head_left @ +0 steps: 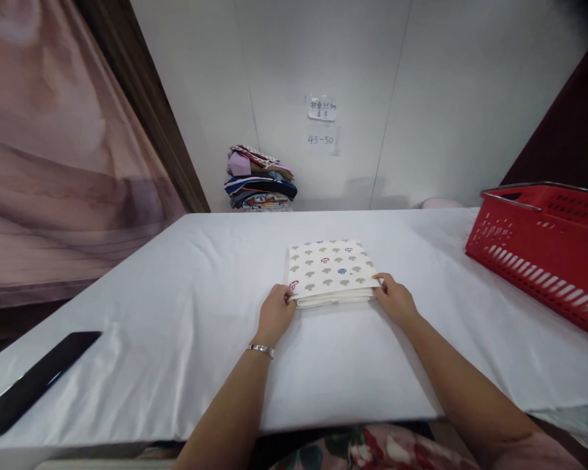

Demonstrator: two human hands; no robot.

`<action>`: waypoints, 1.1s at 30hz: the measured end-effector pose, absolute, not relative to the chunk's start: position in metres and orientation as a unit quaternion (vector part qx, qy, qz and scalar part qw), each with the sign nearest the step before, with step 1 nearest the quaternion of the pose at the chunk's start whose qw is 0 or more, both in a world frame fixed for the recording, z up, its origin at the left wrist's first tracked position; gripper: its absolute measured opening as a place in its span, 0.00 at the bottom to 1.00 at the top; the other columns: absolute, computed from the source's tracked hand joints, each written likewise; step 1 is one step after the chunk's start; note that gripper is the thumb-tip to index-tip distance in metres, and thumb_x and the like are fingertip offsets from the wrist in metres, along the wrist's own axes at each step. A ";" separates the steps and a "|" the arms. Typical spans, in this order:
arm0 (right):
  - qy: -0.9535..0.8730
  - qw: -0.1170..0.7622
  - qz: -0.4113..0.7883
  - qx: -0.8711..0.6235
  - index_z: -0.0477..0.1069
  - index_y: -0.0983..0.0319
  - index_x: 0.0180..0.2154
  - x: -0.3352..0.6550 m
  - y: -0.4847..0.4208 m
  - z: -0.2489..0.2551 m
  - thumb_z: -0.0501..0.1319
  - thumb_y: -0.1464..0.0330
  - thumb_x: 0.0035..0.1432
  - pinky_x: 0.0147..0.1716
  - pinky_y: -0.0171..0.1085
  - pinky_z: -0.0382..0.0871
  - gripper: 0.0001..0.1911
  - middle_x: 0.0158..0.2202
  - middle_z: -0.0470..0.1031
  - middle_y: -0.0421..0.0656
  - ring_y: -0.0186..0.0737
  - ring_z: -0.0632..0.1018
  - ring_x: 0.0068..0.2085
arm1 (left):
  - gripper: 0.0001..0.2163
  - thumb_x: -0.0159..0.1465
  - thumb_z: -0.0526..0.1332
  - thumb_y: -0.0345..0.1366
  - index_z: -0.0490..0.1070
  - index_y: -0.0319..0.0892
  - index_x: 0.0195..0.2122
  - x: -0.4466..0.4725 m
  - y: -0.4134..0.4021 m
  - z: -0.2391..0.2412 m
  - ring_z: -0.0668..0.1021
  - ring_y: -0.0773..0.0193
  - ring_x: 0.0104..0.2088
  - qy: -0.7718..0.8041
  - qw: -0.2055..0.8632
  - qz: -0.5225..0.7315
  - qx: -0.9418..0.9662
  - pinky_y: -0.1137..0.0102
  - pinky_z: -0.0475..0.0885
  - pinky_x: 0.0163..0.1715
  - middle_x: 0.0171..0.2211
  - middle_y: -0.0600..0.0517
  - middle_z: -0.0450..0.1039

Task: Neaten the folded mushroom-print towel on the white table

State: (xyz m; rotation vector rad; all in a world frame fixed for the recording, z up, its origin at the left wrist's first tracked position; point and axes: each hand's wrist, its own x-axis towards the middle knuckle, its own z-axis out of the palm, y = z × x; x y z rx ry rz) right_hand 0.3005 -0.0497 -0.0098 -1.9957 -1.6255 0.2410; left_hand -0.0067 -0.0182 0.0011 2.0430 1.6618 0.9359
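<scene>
A folded white cloth (330, 269) with small grey, red and blue mushroom prints lies in the middle of the white table (176, 307). My left hand (276, 312) pinches its near left corner, fingers closed on the folded edge. My right hand (394, 299) grips the near right corner the same way. A silver bracelet (261, 350) sits on my left wrist.
A red plastic basket (543, 248) with metal handles stands at the table's right side. A pile of folded clothes (259, 179) rests at the far edge against the white wall. A black flat object (34, 382) lies at the near left edge. Paper notes (322, 122) hang on the wall.
</scene>
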 end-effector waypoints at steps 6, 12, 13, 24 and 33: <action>-0.593 0.290 0.098 -0.745 0.64 0.54 0.44 0.298 -0.052 -0.007 0.51 0.60 0.55 0.25 0.33 0.58 0.15 0.21 0.67 0.33 0.35 0.69 0.24 | 0.08 0.53 0.56 0.29 0.64 0.44 0.34 -0.005 -0.025 0.004 0.68 0.69 0.27 0.571 0.210 0.356 0.709 0.73 0.65 0.28 0.31 0.56 0.64; -0.594 0.306 0.105 -0.737 0.65 0.54 0.45 0.301 -0.050 -0.012 0.51 0.61 0.55 0.25 0.33 0.59 0.16 0.20 0.67 0.33 0.35 0.69 0.23 | 0.08 0.54 0.57 0.34 0.63 0.45 0.36 -0.001 -0.029 0.006 0.70 0.68 0.29 0.581 0.209 0.330 0.714 0.71 0.65 0.30 0.35 0.55 0.64; -0.595 0.306 0.102 -0.736 0.65 0.54 0.45 0.302 -0.050 -0.013 0.51 0.61 0.55 0.26 0.33 0.59 0.16 0.21 0.67 0.34 0.36 0.69 0.24 | 0.08 0.53 0.57 0.33 0.63 0.44 0.35 -0.001 -0.028 0.006 0.69 0.69 0.29 0.584 0.204 0.328 0.714 0.71 0.65 0.30 0.35 0.55 0.64; -0.597 0.291 0.105 -0.740 0.66 0.54 0.45 0.304 -0.047 -0.011 0.51 0.60 0.56 0.25 0.33 0.60 0.15 0.22 0.69 0.35 0.36 0.71 0.25 | 0.05 0.52 0.53 0.28 0.61 0.44 0.29 -0.001 -0.021 0.003 0.66 0.68 0.26 0.588 0.188 0.323 0.717 0.72 0.62 0.27 0.29 0.56 0.61; -0.694 0.396 0.017 -0.601 0.65 0.58 0.52 0.298 -0.049 -0.005 0.51 0.61 0.58 0.53 0.46 0.61 0.21 0.59 0.59 0.45 0.46 0.62 0.59 | 0.05 0.53 0.53 0.29 0.61 0.44 0.31 -0.001 -0.023 0.008 0.67 0.68 0.27 0.605 0.188 0.298 0.714 0.72 0.62 0.28 0.31 0.56 0.63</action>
